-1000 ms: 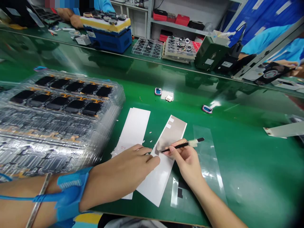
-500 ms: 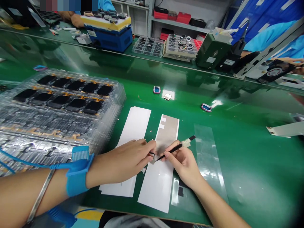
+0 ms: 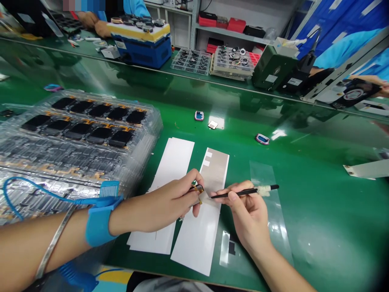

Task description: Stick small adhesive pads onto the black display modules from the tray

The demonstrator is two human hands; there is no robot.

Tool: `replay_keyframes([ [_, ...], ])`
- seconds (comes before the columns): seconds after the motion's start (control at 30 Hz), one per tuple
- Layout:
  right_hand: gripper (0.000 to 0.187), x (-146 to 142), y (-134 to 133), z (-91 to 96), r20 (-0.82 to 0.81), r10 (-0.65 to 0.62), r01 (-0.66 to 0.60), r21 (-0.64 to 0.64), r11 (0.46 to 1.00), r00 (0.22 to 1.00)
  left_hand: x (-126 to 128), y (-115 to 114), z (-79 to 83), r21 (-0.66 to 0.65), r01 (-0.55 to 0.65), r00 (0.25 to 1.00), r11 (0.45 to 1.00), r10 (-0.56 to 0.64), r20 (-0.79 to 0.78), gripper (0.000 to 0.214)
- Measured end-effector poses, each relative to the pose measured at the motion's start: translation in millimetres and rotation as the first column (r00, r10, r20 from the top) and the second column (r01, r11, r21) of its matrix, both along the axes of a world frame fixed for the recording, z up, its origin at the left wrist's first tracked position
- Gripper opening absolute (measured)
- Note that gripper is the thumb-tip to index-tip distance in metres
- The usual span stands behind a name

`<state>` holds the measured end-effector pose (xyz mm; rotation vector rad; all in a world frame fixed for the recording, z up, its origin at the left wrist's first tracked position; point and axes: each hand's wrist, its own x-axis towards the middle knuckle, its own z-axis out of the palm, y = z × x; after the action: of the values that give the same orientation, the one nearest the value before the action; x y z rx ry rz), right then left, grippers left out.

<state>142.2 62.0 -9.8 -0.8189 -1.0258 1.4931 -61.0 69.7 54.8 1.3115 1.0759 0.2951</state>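
Observation:
My left hand (image 3: 187,192), with a blue strap at its wrist, pinches a small display module (image 3: 198,189) with a dark edge and orange flex bits; the fingers hide much of it. My right hand (image 3: 247,205) is closed around black tweezers (image 3: 243,192) with pale tape near the back end. Their tip touches or nearly touches a small grey sticker piece (image 3: 204,197) at the display's right side; I cannot tell whether it is stuck on. Both hands are over a sticker sheet (image 3: 216,166), grey-brown at its far part and white nearer me.
Stacked clear trays (image 3: 121,170) with black screens stand left. White sheets (image 3: 176,162) and a clear film (image 3: 263,174) lie beside the sticker sheet. Watch-like frames (image 3: 199,116) lie farther back. A shelf edge (image 3: 194,77) crosses behind, holding a blue box (image 3: 146,50); co-workers' hands (image 3: 94,24) are beyond.
My left hand has turned and lifted, so the display module shows more. My right hand has moved right, its tweezers now lying flatter, with the tip at the small grey piece.

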Motion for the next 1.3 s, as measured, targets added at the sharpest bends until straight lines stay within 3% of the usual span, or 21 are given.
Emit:
replay_keyframes([
  [0.23,0.004,-5.8,-7.9,3.0,-0.008,-0.027,0.027,-0.052,0.998,1.0,0.6,2.2,10.9,-0.069,0.037,0.999,0.997,-0.035,0.034,0.017],
  [1.3,0.006,-6.6,-9.9,3.3,0.013,-0.05,0.051,-0.061,0.997,0.999,1.6,2.8,9.2,0.055,0.098,0.995,0.994,-0.096,-0.042,0.016],
])
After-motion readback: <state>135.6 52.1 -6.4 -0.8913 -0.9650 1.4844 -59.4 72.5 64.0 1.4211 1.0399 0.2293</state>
